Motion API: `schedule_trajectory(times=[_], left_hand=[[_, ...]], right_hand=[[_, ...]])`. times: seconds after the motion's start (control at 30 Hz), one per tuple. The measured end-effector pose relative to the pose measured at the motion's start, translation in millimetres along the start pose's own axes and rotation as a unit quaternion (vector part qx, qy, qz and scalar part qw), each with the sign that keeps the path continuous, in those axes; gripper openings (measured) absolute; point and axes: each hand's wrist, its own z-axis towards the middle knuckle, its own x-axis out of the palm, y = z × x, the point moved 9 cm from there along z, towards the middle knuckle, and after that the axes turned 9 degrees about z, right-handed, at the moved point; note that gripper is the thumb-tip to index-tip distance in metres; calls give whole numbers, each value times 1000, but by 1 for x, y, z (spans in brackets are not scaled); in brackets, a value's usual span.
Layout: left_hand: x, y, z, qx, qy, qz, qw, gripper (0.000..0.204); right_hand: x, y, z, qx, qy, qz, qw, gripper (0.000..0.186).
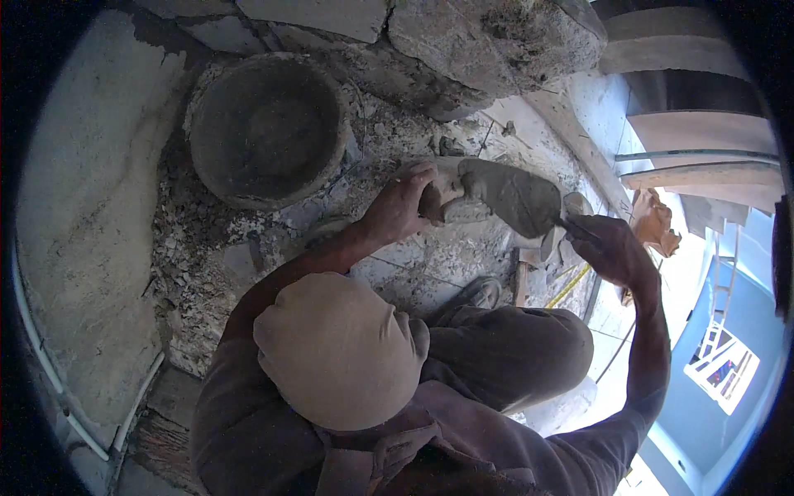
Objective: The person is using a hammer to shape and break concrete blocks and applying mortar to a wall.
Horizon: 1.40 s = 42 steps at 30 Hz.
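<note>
My left hand grips one end of a pale, broken block, its fingers curled over the edge. My right hand is closed on the handle of a trowel, whose broad blade is coated in grey mortar and lies over or against the block's right part; whether they touch is unclear. Up and to the left of my left hand sits a round basin with a grey-crusted rim and dark inside. Below, between my arms, a rounded form in beige cloth hides part of the ground.
A rough slab borders the top. A wooden-handled tool and a yellow strip lie below the trowel. Right are crumpled brown paper, curved steps and white railing. A pale plastered surface and pipes run left.
</note>
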Motion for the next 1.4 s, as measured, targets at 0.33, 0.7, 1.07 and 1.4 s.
schedule_trajectory(times=[0.33, 0.7, 1.07, 1.4], left_hand=[[-22, 8, 21, -88, 6, -28, 996, 80], [-18, 27, 14, -113, 10, -7, 994, 82], [-15, 58, -4, -207, 25, -49, 977, 84], [-12, 74, -7, -228, 11, -22, 973, 80]], right_hand=[[17, 47, -20, -127, -288, -272, 909, 40], [34, 34, -12, -113, -315, -255, 907, 37], [61, -2, 2, -83, -196, 45, 976, 35], [125, -66, 44, -117, -179, 50, 976, 39]])
